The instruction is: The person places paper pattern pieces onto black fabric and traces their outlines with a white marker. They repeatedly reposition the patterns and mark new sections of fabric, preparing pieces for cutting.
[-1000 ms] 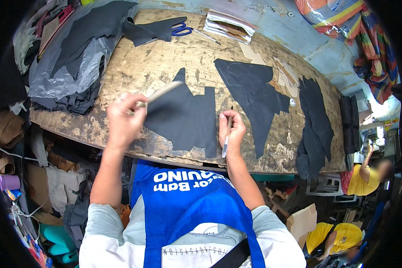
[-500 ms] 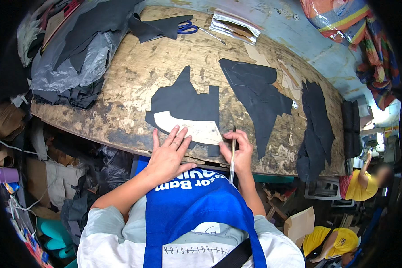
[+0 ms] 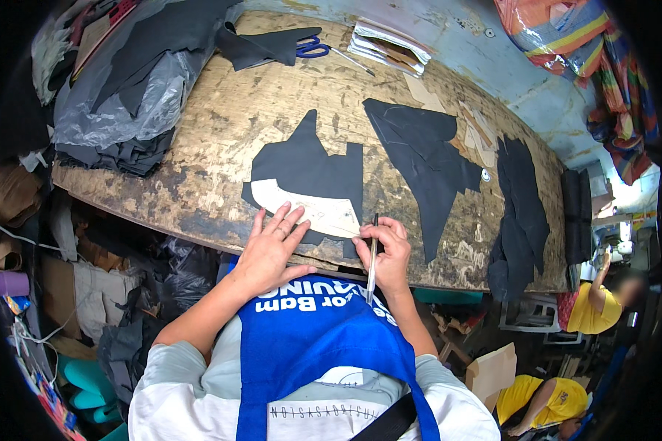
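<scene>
A white curved pattern piece (image 3: 290,201) lies on a black sheet of material (image 3: 301,156) near the table's front edge. My left hand (image 3: 273,250) is open, its spread fingertips pressing flat on the pattern's lower edge. In my right hand (image 3: 387,253) is a slim pen (image 3: 373,259), held between thumb and fingers and pointing steeply up and down. My right thumb and fingertips are at the pattern's right end, touching or very close to it. Whether the pen's tip meets the material I cannot tell.
Cut black pieces (image 3: 412,140) lie right of the work, with another long one (image 3: 521,213) farther right. Blue-handled scissors (image 3: 312,48), a second pen (image 3: 351,62) and stacked papers (image 3: 390,48) are at the back. Plastic-wrapped black material (image 3: 125,117) covers the left end. Two people in yellow (image 3: 596,305) are at right.
My right hand has shifted slightly left, closer to the pattern's right corner, and the pen has moved with it. My left hand stays spread on the pattern.
</scene>
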Demonstrator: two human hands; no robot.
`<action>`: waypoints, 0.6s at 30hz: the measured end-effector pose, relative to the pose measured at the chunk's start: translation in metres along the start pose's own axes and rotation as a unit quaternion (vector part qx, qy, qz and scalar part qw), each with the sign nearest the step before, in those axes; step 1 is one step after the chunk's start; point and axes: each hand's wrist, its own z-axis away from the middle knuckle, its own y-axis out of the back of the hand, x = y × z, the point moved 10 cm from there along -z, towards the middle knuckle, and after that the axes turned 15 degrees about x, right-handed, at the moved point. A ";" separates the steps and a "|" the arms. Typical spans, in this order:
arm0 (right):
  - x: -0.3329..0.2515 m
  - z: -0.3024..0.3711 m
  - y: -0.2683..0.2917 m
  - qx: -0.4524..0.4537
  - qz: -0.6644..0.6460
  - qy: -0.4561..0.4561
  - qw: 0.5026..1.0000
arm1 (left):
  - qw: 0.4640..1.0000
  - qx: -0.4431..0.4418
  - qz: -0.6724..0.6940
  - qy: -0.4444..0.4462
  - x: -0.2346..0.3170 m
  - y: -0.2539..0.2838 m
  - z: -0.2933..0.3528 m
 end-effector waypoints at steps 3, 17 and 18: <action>-0.005 0.002 -0.003 -0.010 -0.006 0.014 1.000 | 1.000 0.004 -0.004 -0.004 -0.003 0.001 -0.002; 0.003 0.003 -0.003 0.002 -0.012 -0.001 1.000 | 0.997 0.066 0.028 -0.012 0.000 0.007 0.002; 0.003 0.003 -0.003 0.000 -0.013 -0.005 1.000 | 0.997 0.065 0.028 -0.013 -0.001 0.008 0.001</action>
